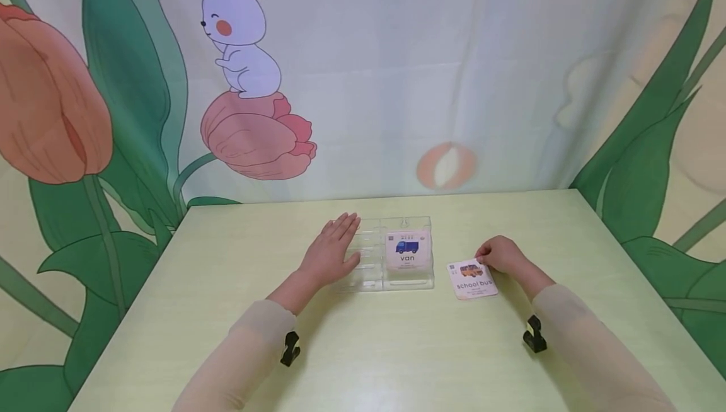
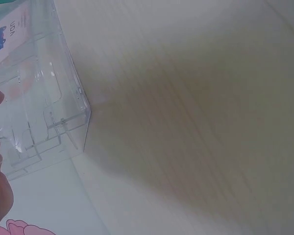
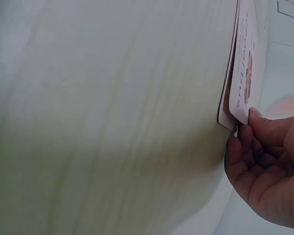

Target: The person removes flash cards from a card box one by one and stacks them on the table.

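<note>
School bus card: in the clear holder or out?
Out: the right hand pinches the school bus card, right of the clear holder.

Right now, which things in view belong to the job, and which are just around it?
Job, it seems:
tray, left hand over it
van card, in tray
school bus card, pinched by right hand
lower card, under that

Just around:
backdrop
black clips

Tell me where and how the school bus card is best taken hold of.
Pinch the school bus card at its far right corner, coming from the right, as the right hand does. In the right wrist view that corner tilts up off what looks like another card, so thumb above and fingers below should probably separate the thin, flat piece.
</note>
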A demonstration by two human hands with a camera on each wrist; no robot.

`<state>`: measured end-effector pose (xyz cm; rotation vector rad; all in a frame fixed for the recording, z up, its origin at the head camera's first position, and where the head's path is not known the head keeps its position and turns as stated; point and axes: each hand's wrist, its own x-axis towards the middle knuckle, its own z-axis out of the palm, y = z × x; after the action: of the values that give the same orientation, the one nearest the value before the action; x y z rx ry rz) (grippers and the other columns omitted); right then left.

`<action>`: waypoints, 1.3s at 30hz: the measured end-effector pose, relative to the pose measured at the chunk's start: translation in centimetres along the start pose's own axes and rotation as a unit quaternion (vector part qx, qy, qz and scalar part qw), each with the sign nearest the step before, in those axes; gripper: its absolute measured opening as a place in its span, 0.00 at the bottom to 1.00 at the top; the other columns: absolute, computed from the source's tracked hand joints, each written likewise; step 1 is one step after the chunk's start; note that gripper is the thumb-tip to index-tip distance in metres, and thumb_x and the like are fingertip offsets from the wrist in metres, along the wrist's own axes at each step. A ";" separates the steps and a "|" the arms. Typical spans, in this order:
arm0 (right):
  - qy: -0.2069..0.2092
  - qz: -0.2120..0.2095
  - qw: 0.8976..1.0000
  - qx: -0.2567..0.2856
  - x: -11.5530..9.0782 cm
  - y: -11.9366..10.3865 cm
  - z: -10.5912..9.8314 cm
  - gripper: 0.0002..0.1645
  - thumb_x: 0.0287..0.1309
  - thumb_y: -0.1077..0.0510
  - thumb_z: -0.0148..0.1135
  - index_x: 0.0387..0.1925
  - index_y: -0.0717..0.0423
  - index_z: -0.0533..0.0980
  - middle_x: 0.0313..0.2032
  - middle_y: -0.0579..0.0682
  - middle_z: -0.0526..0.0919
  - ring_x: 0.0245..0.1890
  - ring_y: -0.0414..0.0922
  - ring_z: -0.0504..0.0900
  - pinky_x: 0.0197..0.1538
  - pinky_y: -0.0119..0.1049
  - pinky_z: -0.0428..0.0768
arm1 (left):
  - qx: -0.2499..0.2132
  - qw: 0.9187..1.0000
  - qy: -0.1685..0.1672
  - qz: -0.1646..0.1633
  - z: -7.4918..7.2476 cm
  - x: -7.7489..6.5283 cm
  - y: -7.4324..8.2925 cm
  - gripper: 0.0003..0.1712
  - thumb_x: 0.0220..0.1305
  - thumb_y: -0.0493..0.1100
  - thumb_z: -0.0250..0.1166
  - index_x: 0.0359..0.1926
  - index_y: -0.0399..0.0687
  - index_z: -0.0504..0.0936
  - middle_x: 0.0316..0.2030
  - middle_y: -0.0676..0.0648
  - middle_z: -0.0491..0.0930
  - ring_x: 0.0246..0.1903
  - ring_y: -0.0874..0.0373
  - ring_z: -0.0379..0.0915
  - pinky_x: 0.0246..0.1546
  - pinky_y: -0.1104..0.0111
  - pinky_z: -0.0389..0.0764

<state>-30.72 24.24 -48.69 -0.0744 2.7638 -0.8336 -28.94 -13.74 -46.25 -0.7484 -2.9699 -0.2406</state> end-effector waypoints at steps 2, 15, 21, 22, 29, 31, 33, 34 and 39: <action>0.006 -0.001 1.000 -0.003 -0.1 -0.2 0.0 0.09 0.66 0.66 0.61 0.38 0.70 0.84 0.32 0.58 0.84 0.29 0.43 0.74 0.30 0.27 0.72 | -0.002 1.000 -0.001 -0.001 -0.1 0.0 0.0 0.42 0.75 0.52 0.53 0.80 0.38 0.52 0.81 0.40 0.52 0.82 0.44 0.45 0.84 0.52 0.49; 0.001 0.017 1.000 0.018 0.1 0.2 0.4 0.04 0.65 0.68 0.63 0.34 0.67 0.81 0.28 0.55 0.79 0.24 0.41 0.73 0.27 0.26 0.74 | -0.009 1.000 -0.003 -0.002 0.2 -0.4 0.0 0.42 0.75 0.52 0.53 0.80 0.37 0.52 0.81 0.39 0.53 0.82 0.43 0.46 0.84 0.52 0.50; 0.005 0.021 1.000 0.006 0.0 0.0 0.5 0.06 0.64 0.68 0.63 0.40 0.69 0.78 0.32 0.58 0.80 0.26 0.43 0.74 0.27 0.27 0.76 | -0.012 1.000 -0.001 -0.004 0.2 -0.4 0.1 0.42 0.74 0.52 0.54 0.80 0.37 0.53 0.81 0.39 0.53 0.82 0.43 0.47 0.83 0.51 0.51; 0.007 0.021 1.000 0.004 -0.1 -0.1 0.6 0.06 0.64 0.68 0.63 0.40 0.70 0.77 0.33 0.58 0.79 0.26 0.43 0.74 0.27 0.28 0.75 | -0.012 1.000 -0.001 -0.004 0.2 -0.4 0.1 0.42 0.74 0.52 0.54 0.80 0.37 0.53 0.81 0.39 0.53 0.82 0.43 0.46 0.83 0.51 0.50; 0.016 0.022 0.999 -0.025 -0.1 -0.1 0.6 0.06 0.66 0.65 0.63 0.34 0.66 0.77 0.29 0.54 0.77 0.29 0.44 0.72 0.27 0.28 0.71 | -0.008 1.000 0.002 -0.003 0.1 -0.3 0.2 0.42 0.75 0.52 0.54 0.80 0.37 0.53 0.81 0.40 0.53 0.82 0.44 0.46 0.84 0.51 0.50; 0.017 0.022 0.999 -0.025 -0.1 -0.1 0.6 0.07 0.67 0.65 0.63 0.33 0.65 0.77 0.29 0.54 0.77 0.29 0.44 0.73 0.27 0.28 0.71 | -0.010 1.000 0.006 -0.001 0.0 -0.3 0.2 0.42 0.75 0.52 0.54 0.80 0.37 0.54 0.81 0.39 0.54 0.82 0.43 0.46 0.84 0.51 0.50; 0.018 0.022 0.999 -0.025 0.0 0.0 0.6 0.07 0.67 0.65 0.63 0.33 0.65 0.77 0.29 0.54 0.77 0.29 0.44 0.73 0.27 0.28 0.71 | -0.012 1.000 0.010 0.000 0.0 -0.2 0.2 0.42 0.74 0.52 0.55 0.80 0.37 0.54 0.81 0.39 0.54 0.82 0.43 0.47 0.83 0.51 0.51; 0.019 0.020 0.999 -0.023 0.0 0.0 0.6 0.06 0.67 0.65 0.62 0.33 0.65 0.77 0.29 0.54 0.77 0.29 0.44 0.73 0.27 0.28 0.71 | -0.011 1.000 0.011 0.000 -0.1 -0.2 0.2 0.42 0.74 0.52 0.55 0.79 0.37 0.54 0.81 0.39 0.54 0.82 0.43 0.47 0.83 0.51 0.51; 0.023 0.011 1.000 -0.011 -0.3 0.1 0.4 0.06 0.67 0.67 0.61 0.33 0.67 0.78 0.30 0.56 0.77 0.29 0.45 0.73 0.26 0.28 0.71 | -0.006 1.000 0.012 0.004 0.0 -0.1 0.1 0.42 0.74 0.52 0.55 0.79 0.36 0.55 0.80 0.39 0.55 0.82 0.43 0.47 0.83 0.51 0.51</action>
<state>-30.35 24.10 -49.02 -0.0306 2.8113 -0.8094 -28.81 -13.67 -46.26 -0.7518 -2.9447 -0.2662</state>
